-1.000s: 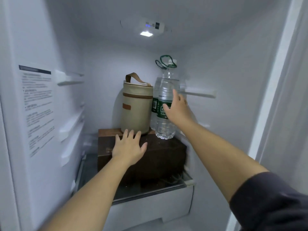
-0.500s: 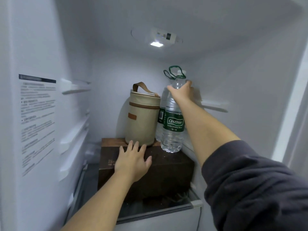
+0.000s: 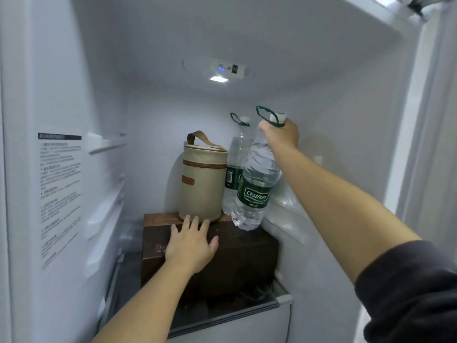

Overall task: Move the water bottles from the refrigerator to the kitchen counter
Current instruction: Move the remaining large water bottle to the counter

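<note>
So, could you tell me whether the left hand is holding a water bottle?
No, the left hand rests flat on the dark box, and only the right hand grips a bottle.

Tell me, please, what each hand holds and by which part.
Right hand grips the front water bottle by its neck; left hand holds nothing, resting on the brown box.

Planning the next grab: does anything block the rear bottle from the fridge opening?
Yes: the front bottle, tilted and held by the right hand, partly covers the rear bottle; the beige bag stands at its left.
</note>
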A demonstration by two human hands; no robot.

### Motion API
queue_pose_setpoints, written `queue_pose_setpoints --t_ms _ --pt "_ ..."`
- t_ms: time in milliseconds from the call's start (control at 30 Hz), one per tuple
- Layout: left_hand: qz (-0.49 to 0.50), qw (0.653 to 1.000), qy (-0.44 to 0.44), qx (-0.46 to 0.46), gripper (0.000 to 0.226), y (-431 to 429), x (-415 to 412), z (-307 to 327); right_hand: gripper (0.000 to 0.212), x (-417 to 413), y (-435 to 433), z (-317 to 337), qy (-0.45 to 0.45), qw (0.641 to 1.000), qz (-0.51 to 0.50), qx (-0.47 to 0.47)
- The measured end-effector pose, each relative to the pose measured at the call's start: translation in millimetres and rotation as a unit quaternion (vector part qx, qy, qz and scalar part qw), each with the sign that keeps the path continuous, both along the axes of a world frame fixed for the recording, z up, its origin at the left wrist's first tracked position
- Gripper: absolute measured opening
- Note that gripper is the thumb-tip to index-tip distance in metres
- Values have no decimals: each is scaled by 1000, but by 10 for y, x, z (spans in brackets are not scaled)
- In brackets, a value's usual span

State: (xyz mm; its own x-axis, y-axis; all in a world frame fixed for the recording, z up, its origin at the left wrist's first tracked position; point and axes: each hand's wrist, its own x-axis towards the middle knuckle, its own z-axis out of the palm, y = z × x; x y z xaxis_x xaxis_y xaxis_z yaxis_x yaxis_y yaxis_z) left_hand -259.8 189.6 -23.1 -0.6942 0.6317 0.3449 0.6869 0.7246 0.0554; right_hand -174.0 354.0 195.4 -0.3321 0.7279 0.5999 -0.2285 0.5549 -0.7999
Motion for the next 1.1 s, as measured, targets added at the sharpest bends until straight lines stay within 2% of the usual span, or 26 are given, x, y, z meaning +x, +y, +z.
queue_pose_setpoints --t_ms 67,133,367,433,500,567,600,667,767,867,1000,1100 --pt "1 1000 2 0 63 -1 4 -7 16 68 -51 -69 31 999 2 12" --pt "3 1000 6 0 63 1 1 -15 19 149 -117 -97 52 999 8 14" --pt "-4 1000 15 12 63 -18 8 -27 8 610 -418 94 29 997 70 7" --pt "-58 995 17 81 58 -70 50 -11 5 780 -471 105 28 995 93 -11" --pt "-142 958 -42 246 50 -146 144 34 5 922 -532 74 15 994 106 -14" --pt "-237 881 -143 385 54 -231 387 74 7 1065 -603 -11 6 992 128 -21" --pt "-278 849 -180 411 61 -270 542 69 8 1125 -646 -71 2 989 143 -30" --pt "-327 821 -240 401 78 -317 860 3 6 1210 -719 -228 -17 986 163 -40" --pt "-325 819 -313 355 101 -313 1163 -212 7 1253 -837 -570 -59 979 189 -42" --pt "-272 821 -365 346 102 -322 1291 -566 13 1241 -913 -1029 -90 977 184 -52" --pt "-228 833 -387 322 96 -402 1425 -1092 9 1182 -931 -1748 -119 976 172 -63" --pt "-218 832 -395 322 97 -438 1470 -1367 19 1163 -942 -2114 -123 971 188 -82"
